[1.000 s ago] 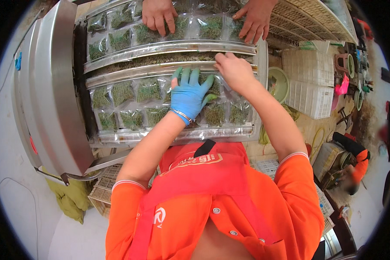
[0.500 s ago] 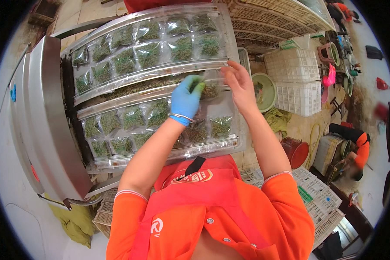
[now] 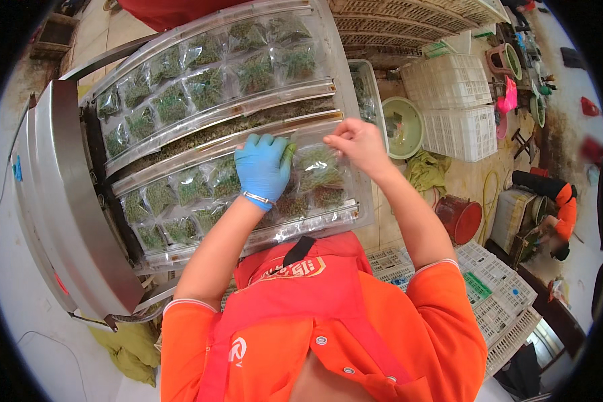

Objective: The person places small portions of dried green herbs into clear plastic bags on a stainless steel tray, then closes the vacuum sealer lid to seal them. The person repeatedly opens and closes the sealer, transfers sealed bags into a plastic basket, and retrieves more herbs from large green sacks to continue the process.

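Note:
My left hand (image 3: 262, 163), in a blue glove with green at the thumb, has its fingers curled at the upper left edge of a clear bag of green peppercorns (image 3: 319, 167). Bare, my right hand (image 3: 358, 143) pinches the same bag's upper right corner. The bag lies at the right end of the near row on the metal bed of a packing machine (image 3: 358, 201). Several similar bags (image 3: 192, 186) lie left of it in two rows, partly hidden by my left hand and arm. Farther off, two more rows of filled bags (image 3: 204, 87) lie flat along another sealing bar.
A curved steel lid (image 3: 80, 201) stands at the left. Loose peppercorns (image 3: 228, 130) fill the gap between the bars. Right of the machine are a grey bin (image 3: 367, 94), a green basin (image 3: 403, 127), white crates (image 3: 459, 134) and a red bucket (image 3: 459, 220). A person in orange (image 3: 563, 214) bends at far right.
The bag has come down and nearer, from over the gap onto the near row. Both hands moved nearer with it, the left one also leftward. My right fingers have closed into a pinch.

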### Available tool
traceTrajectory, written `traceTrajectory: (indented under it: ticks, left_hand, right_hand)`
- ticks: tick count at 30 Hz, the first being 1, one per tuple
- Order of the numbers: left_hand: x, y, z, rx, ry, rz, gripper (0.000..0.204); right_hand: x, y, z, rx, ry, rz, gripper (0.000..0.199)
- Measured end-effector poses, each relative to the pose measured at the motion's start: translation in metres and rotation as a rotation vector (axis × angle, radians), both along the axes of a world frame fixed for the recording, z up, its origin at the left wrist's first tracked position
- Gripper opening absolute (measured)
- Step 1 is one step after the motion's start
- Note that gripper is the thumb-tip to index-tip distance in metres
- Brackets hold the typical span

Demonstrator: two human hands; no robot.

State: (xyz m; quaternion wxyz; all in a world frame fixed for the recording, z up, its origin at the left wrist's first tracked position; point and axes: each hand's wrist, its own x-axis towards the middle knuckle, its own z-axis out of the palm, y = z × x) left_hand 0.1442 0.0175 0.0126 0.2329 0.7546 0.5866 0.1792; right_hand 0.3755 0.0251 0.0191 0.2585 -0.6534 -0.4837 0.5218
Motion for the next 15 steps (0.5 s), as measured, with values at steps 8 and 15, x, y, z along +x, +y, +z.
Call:
traceTrajectory:
  ticks: [8, 15]
  left_hand:
    - [0.007, -0.006, -0.01, 0.372, 0.153, -0.179, 0.062]
    - [0.014, -0.031, -0.006, 0.153, 0.252, -0.393, 0.067]
  right_hand:
    - [-0.009, -0.001, 0.002, 0.59, -0.848, 0.275, 0.042]
    - [0.003, 0.03, -0.007, 0.732, -0.906, 0.455, 0.029]
